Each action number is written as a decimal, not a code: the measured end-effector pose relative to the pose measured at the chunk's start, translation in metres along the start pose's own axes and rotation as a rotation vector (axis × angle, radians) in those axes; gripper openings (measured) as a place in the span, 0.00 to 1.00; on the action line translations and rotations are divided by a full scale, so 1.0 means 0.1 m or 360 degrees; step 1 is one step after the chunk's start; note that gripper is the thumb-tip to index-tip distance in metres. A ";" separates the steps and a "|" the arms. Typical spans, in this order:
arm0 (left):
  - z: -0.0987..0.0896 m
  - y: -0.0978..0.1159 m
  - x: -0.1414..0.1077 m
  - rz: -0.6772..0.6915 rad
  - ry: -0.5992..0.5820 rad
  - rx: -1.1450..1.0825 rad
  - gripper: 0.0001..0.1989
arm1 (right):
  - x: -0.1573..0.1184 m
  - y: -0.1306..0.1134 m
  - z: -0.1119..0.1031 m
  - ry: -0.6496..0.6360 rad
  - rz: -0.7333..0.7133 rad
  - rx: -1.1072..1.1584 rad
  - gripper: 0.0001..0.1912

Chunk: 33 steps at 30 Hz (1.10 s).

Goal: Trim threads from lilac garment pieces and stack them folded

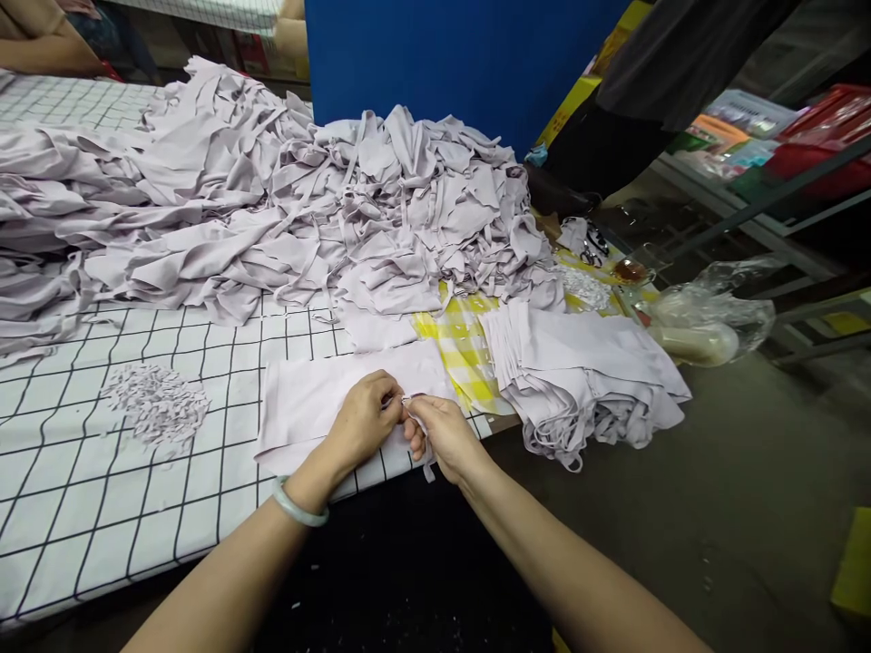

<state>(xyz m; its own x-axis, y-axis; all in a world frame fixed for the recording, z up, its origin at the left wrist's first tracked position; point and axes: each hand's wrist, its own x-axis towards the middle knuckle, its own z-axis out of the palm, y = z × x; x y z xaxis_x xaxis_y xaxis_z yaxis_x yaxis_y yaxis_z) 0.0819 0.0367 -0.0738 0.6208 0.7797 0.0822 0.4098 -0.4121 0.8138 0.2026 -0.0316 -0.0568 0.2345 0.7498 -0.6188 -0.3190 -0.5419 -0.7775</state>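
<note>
A pale lilac fabric piece [306,394] lies flat at the table's front edge, partly under my hands. My left hand [367,413], with a pale green bangle on its wrist, pinches the fabric's right end. Against its fingertips, my right hand [439,431] is closed on the same end, and a narrow strip hangs below it. Whatever small item sits between the fingertips is too small to make out. Just right of my hands, a stack of folded lilac pieces [585,363] droops over the table corner.
A large heap of lilac fabric [408,199] covers the table's back. Small clippings [160,404] lie left on the checked tablecloth [231,363]. Yellow checked cloth [463,349], a bag-wrapped container [700,340] and a blue panel [442,63] stand around. People's arms show behind.
</note>
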 end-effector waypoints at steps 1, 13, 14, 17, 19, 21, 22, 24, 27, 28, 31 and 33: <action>-0.01 0.00 0.00 0.0004 0.0000 0.0007 0.10 | -0.02 -0.01 -0.01 -0.0023 0.0027 -0.0009 0.09; -0.24 -0.18 -0.08 0.0205 -0.0478 0.0787 0.28 | -0.89 0.63 -0.54 0.0088 -0.0326 -0.0654 0.18; -0.23 -0.18 -0.08 0.0195 -0.0515 0.0806 0.29 | -0.91 0.70 -0.57 0.0105 -0.0374 -0.0686 0.16; -0.31 -0.17 -0.11 0.0263 -0.0440 0.0700 0.31 | -0.82 0.75 -0.64 0.0397 -0.0844 -0.0910 0.12; -0.43 -0.17 -0.18 0.0369 -0.0180 0.0596 0.28 | -0.63 0.62 -0.69 0.0647 -0.1300 -0.1193 0.10; -0.60 -0.17 -0.36 0.0445 0.0165 0.0541 0.23 | -0.40 0.43 -0.75 0.0687 -0.1628 -0.1547 0.10; -0.68 -0.18 -0.48 0.0455 0.0323 0.0539 0.20 | -0.28 0.32 -0.78 0.0624 -0.1732 -0.1729 0.10; -0.80 -0.18 -0.83 0.0412 0.0560 0.0582 0.14 | -0.13 0.15 -0.81 0.0523 -0.1855 -0.2008 0.10; -0.75 -0.12 -1.45 0.0187 0.0714 0.0700 0.02 | -0.23 0.09 -0.68 0.0524 -0.1983 -0.1950 0.07; -0.67 -0.08 -1.64 0.0085 0.0738 0.0739 0.02 | -0.33 0.13 -0.58 0.0461 -0.2009 -0.1831 0.07; -0.30 0.02 -1.97 -0.0156 0.0817 0.0962 0.11 | -0.62 0.41 -0.24 -0.0340 -0.2051 -0.1582 0.06; -0.10 0.00 -2.00 -0.0277 0.0907 0.0889 0.08 | -0.56 0.63 -0.04 -0.0483 -0.2429 -0.1422 0.09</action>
<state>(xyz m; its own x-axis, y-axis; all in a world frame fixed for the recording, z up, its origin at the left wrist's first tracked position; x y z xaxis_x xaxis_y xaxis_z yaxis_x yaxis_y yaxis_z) -0.0488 -0.1149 -0.0844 0.1439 0.9121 0.3839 0.8351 -0.3200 0.4474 0.1732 -0.1095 -0.0716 -0.3756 0.7137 0.5912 0.5625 0.6826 -0.4665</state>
